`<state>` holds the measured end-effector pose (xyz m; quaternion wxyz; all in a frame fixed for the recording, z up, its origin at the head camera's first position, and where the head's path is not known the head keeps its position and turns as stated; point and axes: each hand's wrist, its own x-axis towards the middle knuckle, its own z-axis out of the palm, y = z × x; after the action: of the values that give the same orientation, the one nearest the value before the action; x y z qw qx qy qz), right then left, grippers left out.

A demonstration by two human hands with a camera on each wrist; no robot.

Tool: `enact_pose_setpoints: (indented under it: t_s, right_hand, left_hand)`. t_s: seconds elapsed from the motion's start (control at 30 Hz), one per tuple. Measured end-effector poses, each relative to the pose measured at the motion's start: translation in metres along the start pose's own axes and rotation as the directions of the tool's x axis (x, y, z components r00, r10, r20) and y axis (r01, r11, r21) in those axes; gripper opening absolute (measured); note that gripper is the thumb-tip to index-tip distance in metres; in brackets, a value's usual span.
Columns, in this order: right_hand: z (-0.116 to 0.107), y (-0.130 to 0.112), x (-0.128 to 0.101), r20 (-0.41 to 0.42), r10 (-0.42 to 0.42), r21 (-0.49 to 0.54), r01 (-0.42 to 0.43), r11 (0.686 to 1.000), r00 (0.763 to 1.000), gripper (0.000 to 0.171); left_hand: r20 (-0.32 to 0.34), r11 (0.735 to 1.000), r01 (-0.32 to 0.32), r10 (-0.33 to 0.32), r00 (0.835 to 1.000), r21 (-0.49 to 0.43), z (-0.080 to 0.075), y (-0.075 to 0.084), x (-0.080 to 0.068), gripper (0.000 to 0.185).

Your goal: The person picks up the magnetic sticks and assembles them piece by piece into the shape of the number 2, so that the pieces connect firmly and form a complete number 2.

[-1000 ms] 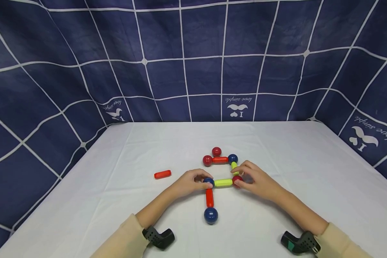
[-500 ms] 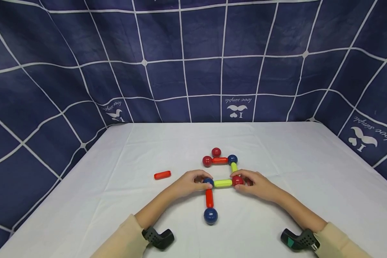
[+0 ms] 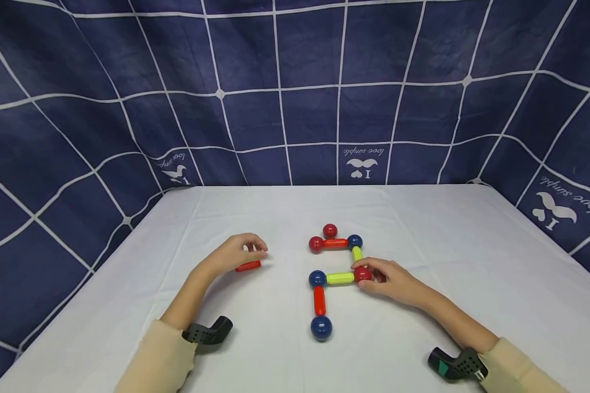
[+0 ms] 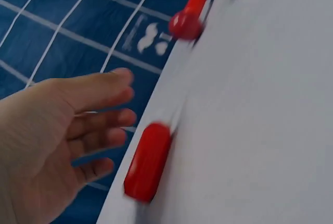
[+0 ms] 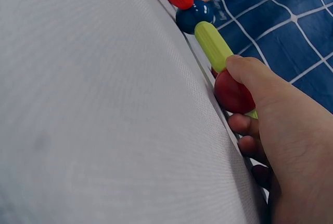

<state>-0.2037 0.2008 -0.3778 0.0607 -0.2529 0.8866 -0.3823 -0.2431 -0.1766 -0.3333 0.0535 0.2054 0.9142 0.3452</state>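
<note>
A chain of balls and rods lies on the white cloth. My right hand (image 3: 390, 279) pinches the red ball (image 3: 362, 274) where two yellow-green rods meet; the right wrist view shows the thumb against this ball and one rod (image 5: 213, 44). From there one rod (image 3: 340, 278) runs left to a blue ball (image 3: 317, 279), then a red rod (image 3: 319, 301) to the nearest blue ball (image 3: 322, 328). My left hand (image 3: 236, 254) hovers over a loose red rod (image 3: 248, 266), fingers spread and apart from it in the left wrist view (image 4: 148, 161).
Beyond my right hand, a short yellow-green rod (image 3: 357, 254) leads to a blue ball (image 3: 355, 242), a red rod (image 3: 335, 244) and a red ball (image 3: 316, 244). Another red ball (image 3: 330, 231) sits just behind. A dark blue gridded curtain (image 3: 305, 114) borders the table.
My left hand has let go of the blue ball and moved left to the loose red rod. My right hand first resettled its fingers on the red ball, then stayed there.
</note>
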Motion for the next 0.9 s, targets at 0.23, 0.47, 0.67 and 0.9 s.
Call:
enact_pose_setpoints:
  t_s: [0.23,0.47,0.67,0.9]
  right_hand:
    - [0.001,0.000,0.000,0.000,0.009,-0.009,-0.009,1.000,1.000,0.037]
    - [0.001,0.000,0.000,-0.003,0.002,-0.009,-0.002,1.000,1.000,0.037]
    - [0.002,0.003,-0.001,0.000,-0.013,-0.007,0.013,1.000,1.000,0.037]
    - [0.001,0.003,0.000,-0.006,-0.018,-0.017,0.018,1.000,1.000,0.037]
  left_hand:
    - [0.149,0.998,0.058,-0.055,0.987,-0.012,-0.010,-0.028,-0.008,0.030]
    - [0.109,0.998,0.030,-0.035,0.993,0.051,-0.004,-0.030,-0.004,0.019]
    - [0.057,0.994,0.027,-0.033,0.998,0.101,0.008,-0.011,0.001,0.021]
    - [0.128,0.999,0.039,-0.041,0.991,0.019,0.033,0.038,0.003,0.020]
